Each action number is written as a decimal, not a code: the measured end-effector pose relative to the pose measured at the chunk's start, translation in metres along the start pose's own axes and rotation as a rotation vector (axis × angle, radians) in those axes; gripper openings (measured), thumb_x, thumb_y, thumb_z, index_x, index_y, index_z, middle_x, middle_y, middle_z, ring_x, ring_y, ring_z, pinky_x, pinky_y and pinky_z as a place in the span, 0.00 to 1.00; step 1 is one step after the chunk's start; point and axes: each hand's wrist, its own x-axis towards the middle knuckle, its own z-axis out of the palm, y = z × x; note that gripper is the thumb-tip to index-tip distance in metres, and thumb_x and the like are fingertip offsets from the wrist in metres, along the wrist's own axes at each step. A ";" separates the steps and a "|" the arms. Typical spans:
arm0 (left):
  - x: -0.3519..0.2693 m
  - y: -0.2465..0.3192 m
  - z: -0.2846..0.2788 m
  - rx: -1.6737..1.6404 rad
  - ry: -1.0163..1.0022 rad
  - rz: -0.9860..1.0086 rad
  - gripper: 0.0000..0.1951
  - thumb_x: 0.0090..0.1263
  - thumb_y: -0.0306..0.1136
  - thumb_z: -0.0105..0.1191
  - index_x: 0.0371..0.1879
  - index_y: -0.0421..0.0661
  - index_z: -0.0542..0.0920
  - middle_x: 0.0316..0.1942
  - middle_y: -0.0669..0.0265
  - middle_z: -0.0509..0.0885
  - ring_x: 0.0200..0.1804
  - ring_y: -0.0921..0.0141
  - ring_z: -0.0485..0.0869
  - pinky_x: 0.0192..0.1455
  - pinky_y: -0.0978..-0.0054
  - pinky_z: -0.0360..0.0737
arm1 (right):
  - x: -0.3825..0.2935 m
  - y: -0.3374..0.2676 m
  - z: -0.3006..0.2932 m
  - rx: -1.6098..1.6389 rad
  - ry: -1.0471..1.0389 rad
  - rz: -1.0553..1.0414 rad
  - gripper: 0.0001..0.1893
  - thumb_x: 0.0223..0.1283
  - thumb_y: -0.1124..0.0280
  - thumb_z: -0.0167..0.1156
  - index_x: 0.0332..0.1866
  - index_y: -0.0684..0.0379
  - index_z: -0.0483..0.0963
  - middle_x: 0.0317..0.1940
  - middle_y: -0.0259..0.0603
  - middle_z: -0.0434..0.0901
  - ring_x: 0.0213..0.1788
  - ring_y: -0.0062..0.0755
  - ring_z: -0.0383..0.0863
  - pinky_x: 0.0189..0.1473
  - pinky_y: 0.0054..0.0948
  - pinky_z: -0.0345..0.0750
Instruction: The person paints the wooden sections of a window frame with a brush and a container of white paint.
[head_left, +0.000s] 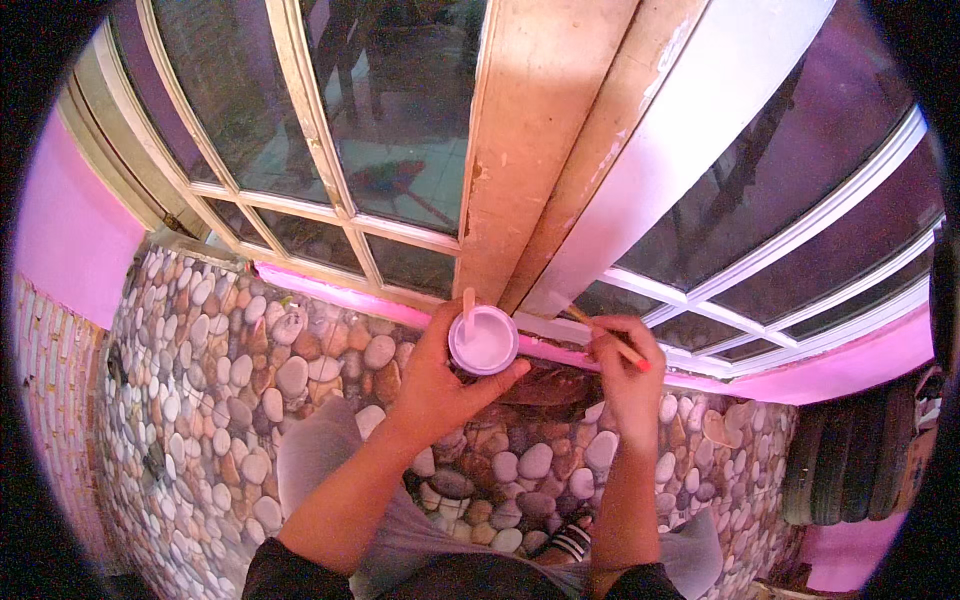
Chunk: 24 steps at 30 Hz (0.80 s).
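My left hand (450, 382) is wrapped around a small round tub of white paint (491, 341), with a flat wooden stick (469, 311) standing in it. Between the fingers of my right hand (626, 360) is a thin paintbrush (619, 346) with a red-ended wooden handle; its tip points up and left at the foot of the white-painted window frame (637, 195). The bristles are hard to make out. Left of that white board, the wooden post (540, 135) is tan, with chipped patches along its edge.
Glass panes in cream frames (345, 217) stand at the left, panes in white frames (690, 304) at the right. A pink ledge (337, 296) runs below. Pebble-patterned flooring (225, 420) lies underfoot. Stacked tyres (847, 457) are at the right, a brick wall (64, 390) at the left.
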 end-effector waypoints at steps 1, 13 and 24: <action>0.000 -0.002 0.001 -0.006 0.001 0.014 0.39 0.54 0.38 0.74 0.61 0.38 0.66 0.50 0.58 0.78 0.53 0.68 0.80 0.57 0.69 0.77 | 0.000 0.006 0.005 -0.016 -0.003 -0.040 0.10 0.54 0.81 0.61 0.43 0.63 0.78 0.36 0.43 0.81 0.43 0.35 0.82 0.47 0.30 0.78; -0.001 0.002 -0.002 0.042 -0.003 0.001 0.39 0.53 0.39 0.75 0.60 0.38 0.66 0.49 0.58 0.79 0.52 0.67 0.80 0.56 0.70 0.78 | -0.004 -0.042 0.015 -0.245 0.223 -0.471 0.05 0.57 0.80 0.63 0.39 0.64 0.78 0.35 0.44 0.78 0.36 0.34 0.79 0.41 0.28 0.76; -0.003 0.006 0.001 0.021 0.000 0.040 0.38 0.54 0.37 0.74 0.60 0.39 0.67 0.49 0.59 0.79 0.53 0.67 0.80 0.57 0.70 0.77 | -0.001 -0.007 0.028 -0.337 0.044 -0.277 0.08 0.54 0.79 0.62 0.41 0.61 0.77 0.37 0.48 0.78 0.41 0.49 0.80 0.46 0.39 0.77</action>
